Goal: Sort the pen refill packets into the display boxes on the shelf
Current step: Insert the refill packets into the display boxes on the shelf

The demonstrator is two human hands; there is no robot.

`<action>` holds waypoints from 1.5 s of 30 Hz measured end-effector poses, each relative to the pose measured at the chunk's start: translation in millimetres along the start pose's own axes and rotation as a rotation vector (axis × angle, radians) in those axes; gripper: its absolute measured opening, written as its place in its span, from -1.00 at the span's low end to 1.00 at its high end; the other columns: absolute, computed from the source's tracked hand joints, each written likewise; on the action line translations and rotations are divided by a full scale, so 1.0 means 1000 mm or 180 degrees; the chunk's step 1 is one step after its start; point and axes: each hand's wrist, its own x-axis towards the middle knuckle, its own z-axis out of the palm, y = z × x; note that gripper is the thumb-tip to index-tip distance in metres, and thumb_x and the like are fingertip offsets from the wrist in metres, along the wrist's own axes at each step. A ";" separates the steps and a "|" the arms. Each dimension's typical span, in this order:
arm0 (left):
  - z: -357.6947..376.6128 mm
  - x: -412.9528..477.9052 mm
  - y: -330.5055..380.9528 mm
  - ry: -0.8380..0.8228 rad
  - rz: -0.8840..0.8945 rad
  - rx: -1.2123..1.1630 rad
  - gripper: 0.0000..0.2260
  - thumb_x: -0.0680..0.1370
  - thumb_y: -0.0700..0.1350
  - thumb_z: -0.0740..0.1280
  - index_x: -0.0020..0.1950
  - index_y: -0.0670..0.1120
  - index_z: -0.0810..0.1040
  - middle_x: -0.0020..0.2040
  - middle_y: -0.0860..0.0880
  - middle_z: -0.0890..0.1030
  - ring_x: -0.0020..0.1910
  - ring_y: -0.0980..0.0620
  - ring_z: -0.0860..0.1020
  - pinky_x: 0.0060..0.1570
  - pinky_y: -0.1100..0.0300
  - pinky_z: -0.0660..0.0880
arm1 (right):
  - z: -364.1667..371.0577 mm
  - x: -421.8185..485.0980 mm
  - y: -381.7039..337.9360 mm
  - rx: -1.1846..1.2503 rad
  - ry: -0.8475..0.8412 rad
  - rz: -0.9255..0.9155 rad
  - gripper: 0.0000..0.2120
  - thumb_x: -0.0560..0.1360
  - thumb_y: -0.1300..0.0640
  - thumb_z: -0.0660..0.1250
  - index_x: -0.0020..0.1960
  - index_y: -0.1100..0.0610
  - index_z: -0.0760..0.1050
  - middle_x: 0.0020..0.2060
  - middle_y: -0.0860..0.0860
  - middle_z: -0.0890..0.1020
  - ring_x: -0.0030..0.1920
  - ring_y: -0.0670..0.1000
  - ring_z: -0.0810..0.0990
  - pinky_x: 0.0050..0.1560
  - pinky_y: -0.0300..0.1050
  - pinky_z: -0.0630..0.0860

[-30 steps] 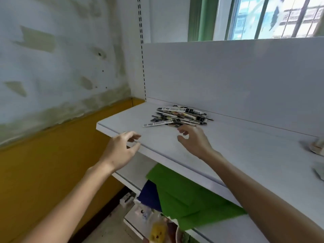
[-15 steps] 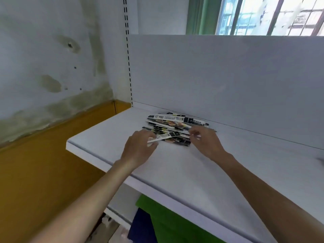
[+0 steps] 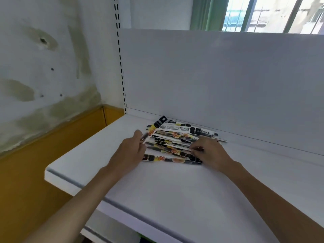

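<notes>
Left hand [image 3: 130,151] sits at the left ends of the pen refill packets [image 3: 175,144], thumb and curled fingers pinching one that slants up and away from it. Right hand [image 3: 210,153] covers the opposite ends, fingers bent down onto the pile; whether they grip cannot be told. Between both hands the packets lie fanned on the white shelf [image 3: 175,193], close to the back panel [image 3: 210,76] beyond the knuckles.

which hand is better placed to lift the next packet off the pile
The left hand, probably: its fingers pinch the end of a packet angled away from the pile; the right hand just rests on the pile's right end, with no clear grip.
</notes>
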 end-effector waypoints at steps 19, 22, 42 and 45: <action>-0.024 0.025 -0.019 -0.0186 -0.0904 -0.2400 -0.88 0.62 -0.13 0.13 0.05 -0.01 0.45 -0.04 -0.06 0.59 -0.07 0.02 0.58 -0.02 0.08 0.56 | 0.023 0.027 -0.129 0.1733 -0.0102 0.0387 -0.88 0.49 0.19 0.33 -0.16 0.09 0.63 -0.34 -0.09 0.59 -0.36 -0.23 0.51 -0.30 -0.36 0.44; -0.027 0.023 -0.020 -0.0399 -0.1130 -0.2697 -0.89 0.63 -0.21 0.10 0.02 -0.11 0.41 -0.17 -0.06 0.54 -0.26 0.06 0.57 -0.26 0.21 0.59 | 0.018 0.028 -0.113 0.0720 0.0316 0.0526 -0.87 0.50 0.15 0.31 -0.04 0.12 0.62 -0.18 -0.04 0.63 -0.18 -0.12 0.56 -0.15 -0.25 0.47; -0.030 0.024 -0.028 -0.0301 -0.0852 -0.2860 -0.83 0.59 -0.21 0.20 0.16 -0.06 0.43 0.01 -0.11 0.61 -0.10 -0.05 0.64 -0.12 -0.08 0.61 | 0.016 0.036 -0.141 0.0806 0.1207 0.0643 -0.85 0.54 0.20 0.23 -0.11 0.22 0.55 -0.21 -0.03 0.58 -0.26 -0.05 0.54 -0.29 -0.34 0.43; -0.025 0.025 -0.025 -0.0083 -0.0739 -0.2586 -0.88 0.60 -0.14 0.20 0.09 0.02 0.45 0.01 -0.09 0.62 -0.05 -0.08 0.62 -0.07 -0.12 0.59 | 0.025 0.037 -0.150 0.0558 0.1378 0.0338 -0.87 0.51 0.22 0.28 -0.15 0.25 0.56 -0.23 0.06 0.60 -0.27 0.01 0.53 -0.21 -0.17 0.50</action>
